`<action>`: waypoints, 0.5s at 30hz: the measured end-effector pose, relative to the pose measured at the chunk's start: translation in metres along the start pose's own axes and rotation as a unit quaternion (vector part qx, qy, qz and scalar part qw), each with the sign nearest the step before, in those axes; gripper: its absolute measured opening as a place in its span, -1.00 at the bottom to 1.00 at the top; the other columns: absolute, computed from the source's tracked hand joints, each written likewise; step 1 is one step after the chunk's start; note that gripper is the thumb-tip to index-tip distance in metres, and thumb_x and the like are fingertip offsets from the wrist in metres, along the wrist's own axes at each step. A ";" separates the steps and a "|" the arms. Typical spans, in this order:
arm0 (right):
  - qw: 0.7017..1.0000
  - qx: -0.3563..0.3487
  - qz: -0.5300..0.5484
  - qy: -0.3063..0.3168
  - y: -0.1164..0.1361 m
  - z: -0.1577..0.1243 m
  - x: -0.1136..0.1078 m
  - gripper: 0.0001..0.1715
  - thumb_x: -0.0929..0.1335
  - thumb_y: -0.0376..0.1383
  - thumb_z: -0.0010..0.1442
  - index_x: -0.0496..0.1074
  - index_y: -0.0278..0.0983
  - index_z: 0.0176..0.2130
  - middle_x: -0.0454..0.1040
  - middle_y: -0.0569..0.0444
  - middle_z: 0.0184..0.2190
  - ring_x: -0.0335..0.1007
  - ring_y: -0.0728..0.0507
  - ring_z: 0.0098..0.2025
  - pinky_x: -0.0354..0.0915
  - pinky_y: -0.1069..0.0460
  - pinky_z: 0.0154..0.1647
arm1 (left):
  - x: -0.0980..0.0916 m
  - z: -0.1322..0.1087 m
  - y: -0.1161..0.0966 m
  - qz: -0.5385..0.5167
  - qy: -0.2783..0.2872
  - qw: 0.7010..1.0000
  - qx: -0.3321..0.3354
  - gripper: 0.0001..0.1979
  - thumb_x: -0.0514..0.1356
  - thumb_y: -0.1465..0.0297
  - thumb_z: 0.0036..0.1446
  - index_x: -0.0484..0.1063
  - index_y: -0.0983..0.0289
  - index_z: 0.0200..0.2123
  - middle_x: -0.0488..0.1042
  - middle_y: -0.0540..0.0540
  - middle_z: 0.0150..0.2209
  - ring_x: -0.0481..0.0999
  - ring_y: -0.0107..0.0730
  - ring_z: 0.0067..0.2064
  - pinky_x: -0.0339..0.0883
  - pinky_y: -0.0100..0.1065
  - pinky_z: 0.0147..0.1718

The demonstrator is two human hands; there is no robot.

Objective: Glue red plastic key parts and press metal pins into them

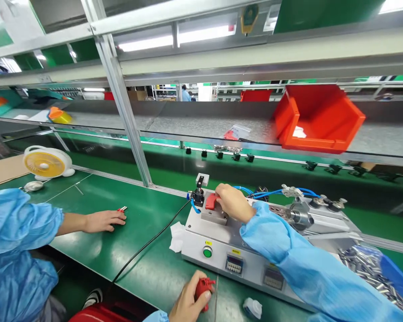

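Note:
My right hand (233, 203) rests closed on a red plastic part (210, 201) seated in the metal fixture (214, 215) on top of a grey-white bench machine (221, 250). At the bottom edge, my left hand (187, 303) is wrapped round another red plastic part (204, 288), held just above the green bench (144, 259) in front of the machine. Both my sleeves are light blue.
A co-worker's hand (103, 220) lies flat on the bench at the left beside a small red piece (122, 209). A black cable (147, 243) crosses the bench. A blue bin of metal pins (372, 268) sits right; a red bin (317, 118) on the shelf; a yellow fan (47, 163) far left.

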State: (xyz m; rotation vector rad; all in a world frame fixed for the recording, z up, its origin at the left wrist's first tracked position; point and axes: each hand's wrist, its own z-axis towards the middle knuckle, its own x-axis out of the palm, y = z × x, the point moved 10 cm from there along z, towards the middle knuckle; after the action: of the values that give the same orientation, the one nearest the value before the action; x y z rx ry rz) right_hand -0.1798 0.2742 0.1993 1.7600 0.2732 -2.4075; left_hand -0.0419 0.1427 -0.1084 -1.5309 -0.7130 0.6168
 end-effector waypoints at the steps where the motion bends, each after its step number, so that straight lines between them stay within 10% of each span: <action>1: 1.000 0.006 0.003 -0.017 -0.002 -0.003 -0.012 -0.83 0.37 -0.50 0.29 0.49 -0.24 -0.27 0.54 -0.10 -0.20 0.46 -0.25 -0.18 0.38 -0.06 -0.23 | 0.000 0.001 -0.001 -0.001 -0.007 1.000 0.005 -0.52 0.21 -0.08 0.30 0.41 0.19 0.00 0.52 0.08 -0.20 0.47 -0.34 -0.34 0.42 -0.27 -0.22; 8: 0.992 0.008 0.116 -0.050 -0.032 -0.098 -0.041 -0.87 0.27 -0.27 0.38 0.40 -0.16 -0.23 0.54 -0.01 -0.20 0.49 -0.24 -0.17 0.39 -0.10 -0.20 | -0.009 -0.011 -0.063 0.123 -0.022 0.986 0.109 -0.72 0.24 0.20 0.26 0.55 0.21 -0.05 0.50 0.22 -0.04 0.52 -0.05 0.00 0.42 -0.13 0.02; 15: 0.986 0.102 0.133 -0.011 -0.064 -0.181 0.010 -0.83 0.28 -0.22 0.36 0.43 -0.18 -0.25 0.57 -0.07 -0.24 0.55 -0.28 -0.20 0.46 -0.13 -0.20 | -0.041 0.031 -0.247 0.397 -0.074 0.866 0.295 -0.68 0.18 0.43 0.29 0.52 0.26 0.09 0.42 0.20 -0.05 0.48 -0.10 0.00 0.44 -0.11 0.04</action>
State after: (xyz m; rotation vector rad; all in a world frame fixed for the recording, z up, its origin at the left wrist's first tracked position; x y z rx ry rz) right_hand -0.0302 0.3787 0.1396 1.7185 -0.2072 -2.3272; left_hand -0.1121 0.1409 0.1336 -1.1481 0.0672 1.4362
